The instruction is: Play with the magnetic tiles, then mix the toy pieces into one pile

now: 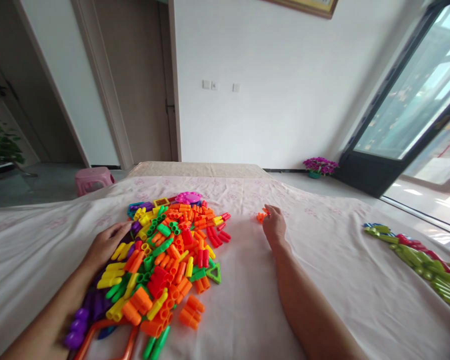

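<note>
A big pile of plastic building pieces (172, 250) in orange, yellow, green, red and purple lies on the cloth in front of me. My left hand (108, 242) rests against its left edge, fingers stretched out beside the yellow and purple pieces, with nothing visibly held. To the right of the pile, my right hand (274, 225) reaches down to the cloth with its fingers pinched on a small orange building piece (261, 216). The fingers partly cover this piece. A green triangle piece (214, 273) and a pink oval piece (188, 197) lie at the pile's edges.
A pale flowered cloth (243, 310) covers the surface. Lime green and red pieces (416, 260) lie in rows at the far right. Beyond stand a pink stool (93, 181), a pot of purple flowers (320, 166) and a glass door (401, 110).
</note>
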`<action>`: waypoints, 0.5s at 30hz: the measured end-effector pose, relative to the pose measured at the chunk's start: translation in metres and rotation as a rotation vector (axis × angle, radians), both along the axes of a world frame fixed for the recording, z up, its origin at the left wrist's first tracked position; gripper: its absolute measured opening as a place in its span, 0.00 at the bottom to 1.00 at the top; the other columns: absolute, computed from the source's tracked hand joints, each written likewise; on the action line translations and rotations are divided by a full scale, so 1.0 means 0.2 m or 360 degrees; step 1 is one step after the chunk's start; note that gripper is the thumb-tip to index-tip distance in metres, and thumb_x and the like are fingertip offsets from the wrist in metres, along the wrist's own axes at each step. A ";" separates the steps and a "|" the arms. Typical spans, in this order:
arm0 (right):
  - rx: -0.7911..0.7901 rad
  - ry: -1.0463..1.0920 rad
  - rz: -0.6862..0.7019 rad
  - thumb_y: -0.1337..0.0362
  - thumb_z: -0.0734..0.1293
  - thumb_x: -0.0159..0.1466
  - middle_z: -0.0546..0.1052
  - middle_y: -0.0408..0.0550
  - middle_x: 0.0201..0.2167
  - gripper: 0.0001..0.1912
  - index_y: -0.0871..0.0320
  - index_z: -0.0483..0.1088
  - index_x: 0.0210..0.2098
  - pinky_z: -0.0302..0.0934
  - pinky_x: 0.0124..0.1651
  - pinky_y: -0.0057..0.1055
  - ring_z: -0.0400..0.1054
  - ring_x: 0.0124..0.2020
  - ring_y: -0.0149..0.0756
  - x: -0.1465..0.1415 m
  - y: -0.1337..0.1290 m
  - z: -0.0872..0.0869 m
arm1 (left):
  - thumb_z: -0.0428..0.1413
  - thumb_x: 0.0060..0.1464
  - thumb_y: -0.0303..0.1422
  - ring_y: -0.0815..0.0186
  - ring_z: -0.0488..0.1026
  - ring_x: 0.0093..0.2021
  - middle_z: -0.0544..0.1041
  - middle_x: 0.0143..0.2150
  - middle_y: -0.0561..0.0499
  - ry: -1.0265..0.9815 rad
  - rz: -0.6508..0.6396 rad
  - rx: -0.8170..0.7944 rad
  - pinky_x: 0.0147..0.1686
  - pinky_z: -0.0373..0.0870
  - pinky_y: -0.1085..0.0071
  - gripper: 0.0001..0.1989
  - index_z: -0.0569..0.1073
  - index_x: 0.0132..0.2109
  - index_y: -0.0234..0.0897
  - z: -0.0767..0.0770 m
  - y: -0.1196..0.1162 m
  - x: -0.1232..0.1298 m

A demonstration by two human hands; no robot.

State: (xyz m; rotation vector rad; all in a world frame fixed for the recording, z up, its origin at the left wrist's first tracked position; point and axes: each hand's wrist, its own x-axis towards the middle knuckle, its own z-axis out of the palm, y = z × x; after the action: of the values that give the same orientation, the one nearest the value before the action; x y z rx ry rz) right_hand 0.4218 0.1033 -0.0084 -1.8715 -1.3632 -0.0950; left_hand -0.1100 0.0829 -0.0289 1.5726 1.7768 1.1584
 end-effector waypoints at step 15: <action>-0.0112 0.0481 0.1554 0.65 0.63 0.60 0.77 0.49 0.44 0.16 0.57 0.74 0.46 0.66 0.48 0.37 0.72 0.45 0.39 -0.51 -0.11 0.08 | 0.53 0.51 0.53 0.56 0.72 0.54 0.78 0.50 0.49 -0.0047 -0.0030 0.0046 0.54 0.67 0.68 0.26 0.77 0.48 0.39 0.00 0.00 0.01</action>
State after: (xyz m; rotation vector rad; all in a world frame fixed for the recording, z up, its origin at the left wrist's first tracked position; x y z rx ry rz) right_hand 0.3204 0.0808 0.0080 -1.0335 -1.9022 0.7005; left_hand -0.1085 0.0834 -0.0295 1.5774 1.7301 1.1973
